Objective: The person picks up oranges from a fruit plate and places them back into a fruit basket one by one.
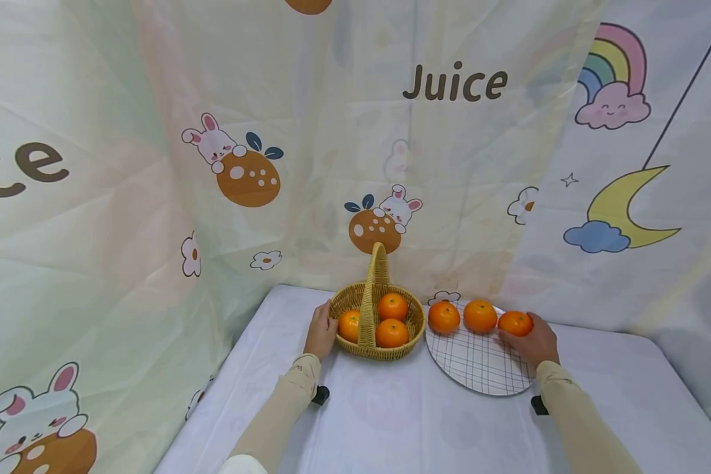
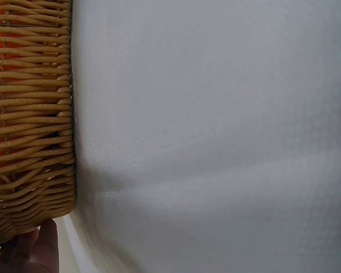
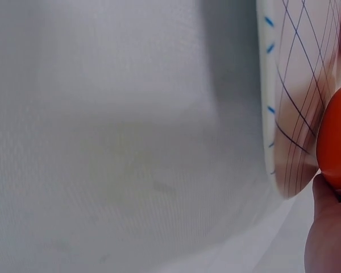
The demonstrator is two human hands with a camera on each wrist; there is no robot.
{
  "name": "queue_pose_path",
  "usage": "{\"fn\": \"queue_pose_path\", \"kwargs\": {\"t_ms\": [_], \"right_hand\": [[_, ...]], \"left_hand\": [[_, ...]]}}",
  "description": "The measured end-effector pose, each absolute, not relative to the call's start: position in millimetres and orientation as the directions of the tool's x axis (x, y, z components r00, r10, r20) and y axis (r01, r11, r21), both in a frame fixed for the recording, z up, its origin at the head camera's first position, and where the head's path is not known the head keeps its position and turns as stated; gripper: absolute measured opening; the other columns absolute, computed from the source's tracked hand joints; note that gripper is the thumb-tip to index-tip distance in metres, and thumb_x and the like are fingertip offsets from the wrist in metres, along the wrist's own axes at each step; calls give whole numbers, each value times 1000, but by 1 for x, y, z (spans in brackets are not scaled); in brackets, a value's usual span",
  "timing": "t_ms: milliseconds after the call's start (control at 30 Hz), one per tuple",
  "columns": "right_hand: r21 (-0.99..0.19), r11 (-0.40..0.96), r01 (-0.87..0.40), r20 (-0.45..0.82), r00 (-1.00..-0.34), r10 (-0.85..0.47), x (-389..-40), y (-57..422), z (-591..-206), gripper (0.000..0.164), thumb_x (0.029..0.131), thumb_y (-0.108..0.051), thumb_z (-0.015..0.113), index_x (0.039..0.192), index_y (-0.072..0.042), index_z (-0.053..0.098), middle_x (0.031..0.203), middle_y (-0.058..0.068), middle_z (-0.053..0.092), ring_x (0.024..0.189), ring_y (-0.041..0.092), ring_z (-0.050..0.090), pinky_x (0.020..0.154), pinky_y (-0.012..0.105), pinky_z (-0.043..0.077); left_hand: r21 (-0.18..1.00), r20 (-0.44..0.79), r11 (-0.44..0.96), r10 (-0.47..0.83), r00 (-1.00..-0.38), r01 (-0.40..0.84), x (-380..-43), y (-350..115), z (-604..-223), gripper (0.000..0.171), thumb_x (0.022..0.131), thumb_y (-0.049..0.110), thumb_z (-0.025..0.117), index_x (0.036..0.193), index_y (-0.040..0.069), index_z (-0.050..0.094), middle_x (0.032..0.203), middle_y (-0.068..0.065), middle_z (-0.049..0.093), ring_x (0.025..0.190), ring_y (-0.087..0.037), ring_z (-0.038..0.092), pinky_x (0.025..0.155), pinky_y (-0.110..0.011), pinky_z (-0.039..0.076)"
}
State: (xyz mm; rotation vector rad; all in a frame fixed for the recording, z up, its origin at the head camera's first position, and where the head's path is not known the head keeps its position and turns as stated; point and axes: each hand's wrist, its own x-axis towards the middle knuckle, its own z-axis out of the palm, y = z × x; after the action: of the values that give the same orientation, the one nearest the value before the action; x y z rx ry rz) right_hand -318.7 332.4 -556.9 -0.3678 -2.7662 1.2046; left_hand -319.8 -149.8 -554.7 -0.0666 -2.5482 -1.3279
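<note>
In the head view my left hand point(image 1: 322, 331) holds the left end of a woven wicker basket point(image 1: 374, 353) with a tall arched handle. The left wrist view shows its fingers against the lower outer wall of the basket point(image 2: 31, 131). Three mandarins, one of them this mandarin point(image 1: 392, 334), lie inside. My right hand point(image 1: 536, 341) grips the rightmost mandarin point(image 1: 514, 322) over a round checked plate point(image 1: 480, 368). Two more mandarins sit along the plate's back edge, the left mandarin point(image 1: 444, 317) and the middle mandarin point(image 1: 480, 316). Thumb contact with the gripped mandarin point(image 3: 338, 142) shows in the right wrist view.
Basket and plate stand side by side toward the back of a table with a white cloth point(image 1: 379, 421). Behind and beside the table hang printed fabric curtains point(image 1: 450, 164). Dark wrist devices show under both sleeves, such as the left device point(image 1: 321, 395).
</note>
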Motion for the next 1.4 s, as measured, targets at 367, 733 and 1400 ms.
{"fn": "queue_pose_path", "kwargs": {"t_ms": [367,733,1400], "right_hand": [[-736,647,199,-17,-961,276,-314,333,-544,99,82,-39,75,148,10,20,143,36,33,123,52,37,103,65,34],[-771,615,162,43,-951,305,-318,329,-529,95,86,-42,71,150,7,21,146,33,33,125,51,37,104,64,33],[-815,577,-58,209,-958,199,-339,256,-489,97,82,-45,75,151,1,24,146,26,37,125,45,42,104,58,39]], "left_hand": [[792,263,585,-69,-962,174,-324,-153,-558,55,98,10,44,151,2,31,144,-18,41,133,-31,42,111,-46,33],[788,279,587,-69,-958,187,-325,-155,-560,56,97,11,43,151,2,32,143,-19,42,132,-31,42,112,-46,33],[794,254,586,-76,-964,162,-321,-151,-556,54,99,8,44,151,1,32,144,-19,40,134,-32,41,111,-46,33]]}}
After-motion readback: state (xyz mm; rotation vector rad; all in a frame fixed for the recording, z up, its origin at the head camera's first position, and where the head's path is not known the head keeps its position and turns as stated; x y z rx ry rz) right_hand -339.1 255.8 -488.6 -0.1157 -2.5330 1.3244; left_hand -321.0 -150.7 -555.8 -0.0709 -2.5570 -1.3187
